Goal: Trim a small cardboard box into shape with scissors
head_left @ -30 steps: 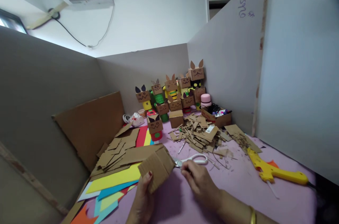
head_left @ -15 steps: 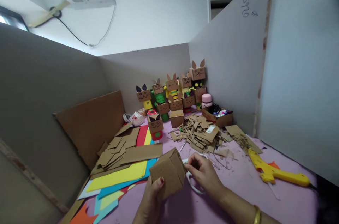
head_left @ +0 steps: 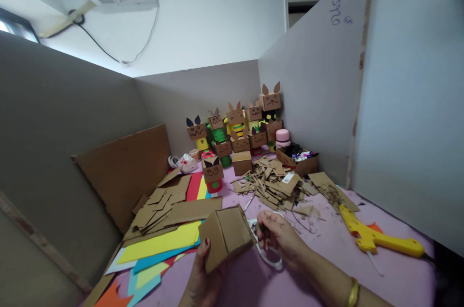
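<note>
A small cardboard box [head_left: 228,234] is tilted above the purple tabletop, gripped from below and the left by my left hand [head_left: 203,270]. My right hand [head_left: 277,234] hovers just off the box's right edge, its fingers pinched together; what sits between them, if anything, is too small to make out. Behind and below that hand lie white-handled scissors [head_left: 270,262] on the table, partly covered by it. A yellow hot glue gun [head_left: 380,239] rests to the right of my right forearm.
Cardboard figures [head_left: 237,125] with animal faces stand at the back, beside a plain box [head_left: 241,163]. Cardboard scraps [head_left: 271,181] are heaped in the middle. Cardboard sheets [head_left: 163,205] and yellow paper [head_left: 163,244] lie left. A carton of pens [head_left: 306,164] stands back right. Partitions surround the table.
The box has turned in my left hand, so different faces show. My right hand has drawn slightly away from its right edge, fingers more curled.
</note>
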Action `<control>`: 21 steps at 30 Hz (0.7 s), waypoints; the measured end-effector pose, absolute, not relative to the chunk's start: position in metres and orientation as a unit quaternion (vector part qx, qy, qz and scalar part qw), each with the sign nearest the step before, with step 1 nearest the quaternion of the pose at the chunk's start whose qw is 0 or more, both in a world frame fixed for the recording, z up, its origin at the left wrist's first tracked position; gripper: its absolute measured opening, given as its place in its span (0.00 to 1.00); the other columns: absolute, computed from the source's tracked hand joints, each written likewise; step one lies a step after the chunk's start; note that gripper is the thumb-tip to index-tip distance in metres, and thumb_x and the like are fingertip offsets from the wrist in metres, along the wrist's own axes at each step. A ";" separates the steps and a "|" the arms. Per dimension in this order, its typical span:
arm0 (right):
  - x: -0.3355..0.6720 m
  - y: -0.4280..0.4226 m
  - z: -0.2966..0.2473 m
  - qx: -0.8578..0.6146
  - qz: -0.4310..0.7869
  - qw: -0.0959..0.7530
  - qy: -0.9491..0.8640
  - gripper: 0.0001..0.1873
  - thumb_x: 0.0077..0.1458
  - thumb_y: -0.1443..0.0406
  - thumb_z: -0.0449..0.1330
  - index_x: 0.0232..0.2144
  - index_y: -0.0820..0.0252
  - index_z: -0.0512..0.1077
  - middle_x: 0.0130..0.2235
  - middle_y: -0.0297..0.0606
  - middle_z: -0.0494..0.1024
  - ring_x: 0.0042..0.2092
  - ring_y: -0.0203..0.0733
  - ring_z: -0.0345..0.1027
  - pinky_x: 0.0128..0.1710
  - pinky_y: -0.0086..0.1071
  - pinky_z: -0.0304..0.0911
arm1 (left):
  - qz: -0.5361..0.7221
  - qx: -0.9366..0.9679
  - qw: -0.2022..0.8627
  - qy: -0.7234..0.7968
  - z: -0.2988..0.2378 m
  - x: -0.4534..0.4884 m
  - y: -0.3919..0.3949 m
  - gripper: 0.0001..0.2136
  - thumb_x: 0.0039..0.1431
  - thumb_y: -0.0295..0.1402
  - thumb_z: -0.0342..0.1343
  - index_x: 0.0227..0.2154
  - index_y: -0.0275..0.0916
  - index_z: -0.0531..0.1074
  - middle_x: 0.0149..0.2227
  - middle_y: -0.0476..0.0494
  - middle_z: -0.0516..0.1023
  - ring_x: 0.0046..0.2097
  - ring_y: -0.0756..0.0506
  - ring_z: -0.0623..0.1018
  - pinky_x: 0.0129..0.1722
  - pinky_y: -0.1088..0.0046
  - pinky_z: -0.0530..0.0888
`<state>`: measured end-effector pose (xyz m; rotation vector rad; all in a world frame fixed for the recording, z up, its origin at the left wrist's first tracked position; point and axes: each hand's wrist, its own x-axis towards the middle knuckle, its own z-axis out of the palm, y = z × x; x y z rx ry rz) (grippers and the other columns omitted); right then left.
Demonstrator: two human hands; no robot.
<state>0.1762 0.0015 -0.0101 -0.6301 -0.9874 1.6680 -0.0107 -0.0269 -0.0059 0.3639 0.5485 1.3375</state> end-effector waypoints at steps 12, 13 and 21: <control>0.178 -0.001 -0.008 -0.274 0.693 0.550 -0.377 0.22 0.41 0.51 0.66 0.21 0.57 0.60 0.19 0.25 0.68 0.19 0.29 0.60 0.18 0.23 0.53 | 0.580 0.179 0.761 0.228 -0.008 -0.011 -0.028 0.12 0.47 0.35 0.61 0.36 0.38 0.79 0.38 0.41 0.83 0.41 0.40 0.80 0.56 0.58 0.65; 0.178 -0.002 -0.008 -0.275 0.688 0.553 -0.381 0.22 0.40 0.52 0.68 0.21 0.58 0.61 0.20 0.26 0.69 0.21 0.30 0.62 0.19 0.23 0.54 | 0.568 0.188 0.772 0.214 -0.007 -0.011 -0.029 0.12 0.47 0.36 0.61 0.36 0.39 0.80 0.38 0.41 0.83 0.41 0.40 0.80 0.55 0.58 0.67; 0.169 -0.016 -0.002 -0.228 0.715 0.486 -0.447 0.28 0.43 0.44 0.64 0.40 0.57 0.73 0.37 0.39 0.78 0.39 0.43 0.72 0.34 0.31 0.63 | 0.475 0.209 0.828 0.212 -0.005 -0.010 -0.032 0.19 0.43 0.43 0.64 0.36 0.35 0.79 0.40 0.37 0.82 0.43 0.39 0.80 0.51 0.64 0.70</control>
